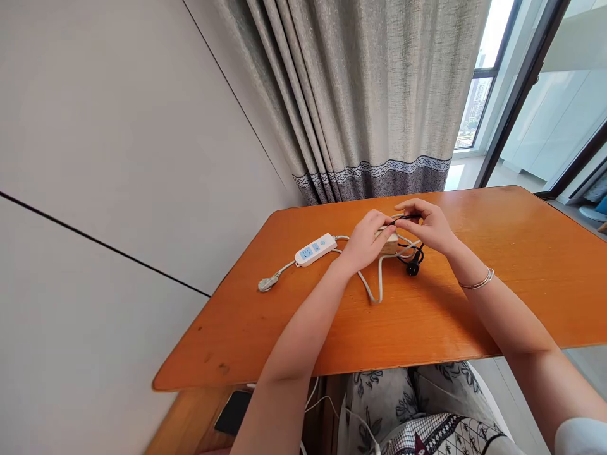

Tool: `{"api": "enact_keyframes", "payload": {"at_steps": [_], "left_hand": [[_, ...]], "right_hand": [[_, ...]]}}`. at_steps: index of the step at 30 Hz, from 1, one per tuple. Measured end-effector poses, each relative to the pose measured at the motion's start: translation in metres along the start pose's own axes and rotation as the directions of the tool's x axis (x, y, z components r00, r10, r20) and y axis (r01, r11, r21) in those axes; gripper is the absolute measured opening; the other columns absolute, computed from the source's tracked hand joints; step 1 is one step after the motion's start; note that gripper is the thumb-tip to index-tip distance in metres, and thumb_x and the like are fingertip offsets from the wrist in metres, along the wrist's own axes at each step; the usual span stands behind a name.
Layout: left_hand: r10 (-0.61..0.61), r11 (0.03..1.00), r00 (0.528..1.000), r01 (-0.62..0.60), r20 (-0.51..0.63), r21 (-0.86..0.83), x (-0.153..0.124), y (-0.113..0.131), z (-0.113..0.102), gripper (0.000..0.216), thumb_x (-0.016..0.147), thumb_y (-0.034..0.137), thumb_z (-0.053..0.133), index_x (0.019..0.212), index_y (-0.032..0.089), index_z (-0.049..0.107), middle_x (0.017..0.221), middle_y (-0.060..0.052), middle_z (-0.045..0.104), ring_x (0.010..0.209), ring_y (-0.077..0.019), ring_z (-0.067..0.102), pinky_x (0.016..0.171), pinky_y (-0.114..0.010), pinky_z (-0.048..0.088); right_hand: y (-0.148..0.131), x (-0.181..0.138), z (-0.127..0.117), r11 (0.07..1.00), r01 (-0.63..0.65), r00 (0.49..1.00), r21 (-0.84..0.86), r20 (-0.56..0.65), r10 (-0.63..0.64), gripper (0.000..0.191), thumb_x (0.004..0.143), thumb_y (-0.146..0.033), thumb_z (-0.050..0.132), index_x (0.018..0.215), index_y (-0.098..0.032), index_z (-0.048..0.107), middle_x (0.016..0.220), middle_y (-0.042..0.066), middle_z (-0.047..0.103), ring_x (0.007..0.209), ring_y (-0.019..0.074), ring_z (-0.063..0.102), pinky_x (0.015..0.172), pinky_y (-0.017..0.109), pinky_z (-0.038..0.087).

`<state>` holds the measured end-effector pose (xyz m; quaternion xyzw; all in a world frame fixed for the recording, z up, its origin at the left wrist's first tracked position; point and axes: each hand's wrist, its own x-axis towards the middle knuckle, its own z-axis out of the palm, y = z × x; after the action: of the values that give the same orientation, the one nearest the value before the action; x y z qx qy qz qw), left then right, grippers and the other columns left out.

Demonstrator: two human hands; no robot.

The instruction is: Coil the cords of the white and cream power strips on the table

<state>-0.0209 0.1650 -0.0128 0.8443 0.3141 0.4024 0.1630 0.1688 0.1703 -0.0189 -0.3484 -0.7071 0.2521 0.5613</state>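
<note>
My left hand [366, 240] is closed around a small beige block [391, 244] resting on the orange wooden table [497, 265]. My right hand [427, 224] pinches a thin black cable [408, 217] just above that block. The black cable runs down to a black plug [412, 268] lying on the table beside my right wrist. A white power strip [315, 249] with blue sockets lies left of my left hand. Its grey-white cord [374, 284] loops under my hands, and its plug [266, 284] rests near the table's left edge.
A grey curtain [360, 95] hangs behind the table, with a window and glass door [521, 82] at the right. A pale wall [118, 158] runs along the left. Under the table, a dark phone [233, 411] sits on a lower shelf, and my patterned lap [412, 411] shows.
</note>
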Motion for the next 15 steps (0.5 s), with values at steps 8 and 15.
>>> {"api": "enact_keyframes", "payload": {"at_steps": [8, 15], "left_hand": [[-0.163, 0.940, 0.985, 0.138, -0.055, -0.311, 0.001, -0.001, -0.011, 0.044, 0.093, 0.054, 0.047, 0.067, 0.019, 0.054, 0.096, -0.006, 0.060, 0.089, -0.0189, 0.062, 0.081, -0.031, 0.050], [-0.295, 0.855, 0.929, 0.153, -0.223, -0.495, -0.001, 0.009, -0.023, 0.043, 0.085, 0.045, 0.059, 0.055, 0.019, 0.042, 0.082, -0.003, 0.057, 0.077, -0.0175, 0.065, 0.075, -0.033, 0.055]], "right_hand": [[-0.012, 0.003, -0.017, 0.965, 0.146, 0.989, -0.220, 0.054, -0.137, 0.031, 0.088, -0.050, 0.064, 0.105, -0.025, 0.073, 0.105, 0.008, 0.070, 0.104, 0.0235, 0.063, 0.097, 0.043, 0.048], [0.013, 0.009, -0.046, 0.967, -0.091, 0.971, -0.237, 0.193, 0.139, 0.031, 0.086, -0.046, 0.065, 0.103, -0.020, 0.073, 0.102, 0.008, 0.075, 0.096, 0.0235, 0.069, 0.089, 0.040, 0.053]]}}
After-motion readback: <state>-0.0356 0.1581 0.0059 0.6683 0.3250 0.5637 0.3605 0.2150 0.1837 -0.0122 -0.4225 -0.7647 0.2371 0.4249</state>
